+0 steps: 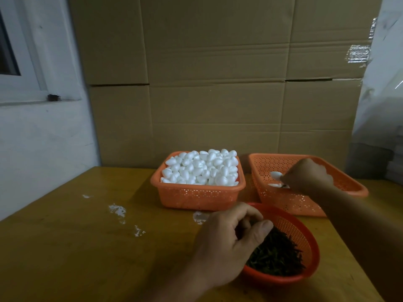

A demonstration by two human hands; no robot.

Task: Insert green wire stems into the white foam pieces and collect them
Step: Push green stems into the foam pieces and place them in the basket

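An orange square basket (197, 196) in the middle of the table is heaped with white foam pieces (201, 167). To its right a second orange basket (283, 201) holds a couple of foam pieces (275, 175). My right hand (307, 175) reaches into that basket with its fingers curled beside them; what it holds is hidden. A round red basket (305, 238) at the front is full of dark green wire stems (275, 256). My left hand (231, 240) hovers over its left rim, thumb and fingers pinched together above the stems; whether a stem is between them is unclear.
The wooden table (87, 247) carries white foam crumbs (117, 210) at its left middle. Stacked cardboard boxes (218, 83) close off the back. A white wall with a window frame (26, 62) stands at the left, and plastic sheeting (383, 94) hangs at the right.
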